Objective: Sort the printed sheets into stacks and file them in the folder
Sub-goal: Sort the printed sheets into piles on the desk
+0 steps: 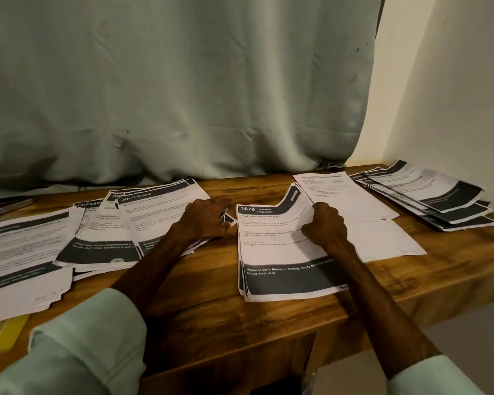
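A wooden worktop [211,309] is seen from above, backed by a pale green curtain [183,81]; printed sheets are spread across it in several piles. In the middle a kitchen pile [280,252] is laid, headed "1670 KITCHEN"; its top sheet is gripped at the right edge by the right hand [325,223], fingers curled round the paper, and the sheet's far right corner is bent upward. Just left of it a fanned pile [126,223], with "MULTI-ROOM" and "DRESSING" headings, is rested on by the left hand [204,220]; the fingers are curled and a dark-edged paper corner is pinched at the pile's right side. A left pile [20,252] is set at the far left, overhanging the near edge; beneath it a yellow folder [3,334] is partly shown at the near left corner. Two mostly white sheets [354,201] are laid just right of the kitchen pile; a right pile [428,195], also fanned, is placed at the far right by the wall [454,81]. Both upper forearms are covered by pale sleeves [92,337].
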A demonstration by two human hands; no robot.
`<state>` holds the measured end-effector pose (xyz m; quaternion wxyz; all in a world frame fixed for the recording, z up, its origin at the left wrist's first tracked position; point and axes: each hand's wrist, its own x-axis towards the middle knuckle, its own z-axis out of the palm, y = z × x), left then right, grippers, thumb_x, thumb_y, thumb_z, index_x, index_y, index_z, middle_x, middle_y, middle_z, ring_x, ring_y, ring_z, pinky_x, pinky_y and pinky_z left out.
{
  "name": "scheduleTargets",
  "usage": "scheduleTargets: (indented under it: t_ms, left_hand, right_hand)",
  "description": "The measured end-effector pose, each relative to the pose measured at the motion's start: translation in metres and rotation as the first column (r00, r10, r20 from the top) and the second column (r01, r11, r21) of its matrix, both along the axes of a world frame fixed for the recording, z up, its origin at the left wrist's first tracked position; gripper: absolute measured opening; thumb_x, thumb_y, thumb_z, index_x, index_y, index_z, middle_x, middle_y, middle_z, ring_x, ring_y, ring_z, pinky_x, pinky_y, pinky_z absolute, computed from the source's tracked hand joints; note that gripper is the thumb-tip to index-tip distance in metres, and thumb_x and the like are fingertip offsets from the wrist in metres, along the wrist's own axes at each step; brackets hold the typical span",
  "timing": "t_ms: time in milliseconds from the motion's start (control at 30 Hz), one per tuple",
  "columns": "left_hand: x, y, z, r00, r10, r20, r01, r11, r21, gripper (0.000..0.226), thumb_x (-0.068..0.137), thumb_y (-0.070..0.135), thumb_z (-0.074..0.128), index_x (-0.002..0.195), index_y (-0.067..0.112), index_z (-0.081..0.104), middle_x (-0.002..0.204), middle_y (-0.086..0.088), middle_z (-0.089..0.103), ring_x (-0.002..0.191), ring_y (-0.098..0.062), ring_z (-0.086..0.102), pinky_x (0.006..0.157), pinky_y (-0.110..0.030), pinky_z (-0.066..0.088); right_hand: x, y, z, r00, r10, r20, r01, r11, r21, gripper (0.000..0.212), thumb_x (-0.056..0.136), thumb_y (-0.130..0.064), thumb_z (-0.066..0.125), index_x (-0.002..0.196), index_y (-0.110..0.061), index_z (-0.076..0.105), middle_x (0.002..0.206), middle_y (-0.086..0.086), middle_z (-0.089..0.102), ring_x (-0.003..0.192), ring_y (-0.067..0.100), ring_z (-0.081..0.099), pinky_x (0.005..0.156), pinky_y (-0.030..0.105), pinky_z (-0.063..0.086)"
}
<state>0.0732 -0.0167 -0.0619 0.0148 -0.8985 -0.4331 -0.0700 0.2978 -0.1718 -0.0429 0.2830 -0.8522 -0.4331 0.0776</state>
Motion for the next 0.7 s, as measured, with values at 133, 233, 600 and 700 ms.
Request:
scheduleTargets:
  t_ms: [133,233,600,700]
  left_hand:
    - [0.002,0.001,0.000,0.995,0.048,0.083,-0.047,0.999,-0.020,0.073,0.082,0.025,0.075,0.148,0.027,0.044,0.125,-0.011,0.067,0.112,-0.032,0.063,0.089,-0.039,0.051]
    - [0.001,0.004,-0.004,0.971,0.130,0.200,-0.117,0.990,-0.075,0.073,0.078,0.017,0.078,0.144,0.023,0.049,0.124,-0.012,0.066,0.112,-0.034,0.061,0.090,-0.040,0.054]
    - [-0.026,0.028,0.002,0.784,0.235,0.574,-0.122,0.966,-0.228,0.071,0.080,0.017,0.084,0.142,0.031,0.053,0.140,-0.008,0.059,0.126,-0.032,0.056,0.104,-0.048,0.050]
    - [-0.025,0.027,0.003,0.803,0.211,0.557,-0.109,0.971,-0.212,0.071,0.079,0.016,0.084,0.142,0.027,0.053,0.138,-0.010,0.060,0.124,-0.033,0.058,0.104,-0.050,0.050]
  right_hand:
    - [0.003,0.002,-0.003,1.000,0.005,-0.018,-0.004,1.000,0.002,0.056,0.090,-0.018,0.075,0.138,-0.006,0.050,0.141,0.016,0.056,0.127,0.036,0.056,0.100,0.040,0.048]
    - [0.007,0.004,-0.005,0.999,0.005,-0.044,-0.004,1.000,0.015,0.056,0.090,-0.017,0.076,0.139,-0.006,0.049,0.141,0.015,0.056,0.127,0.035,0.056,0.100,0.040,0.048]
    - [-0.008,0.033,-0.016,0.993,0.055,-0.104,-0.048,0.996,0.075,0.060,0.085,-0.018,0.081,0.137,-0.004,0.053,0.142,0.015,0.057,0.129,0.034,0.055,0.103,0.040,0.046]
    - [-0.017,0.039,-0.019,0.993,0.084,-0.083,-0.076,0.993,0.092,0.059,0.088,-0.017,0.078,0.138,-0.004,0.050,0.144,0.014,0.056,0.130,0.034,0.055,0.105,0.039,0.046]
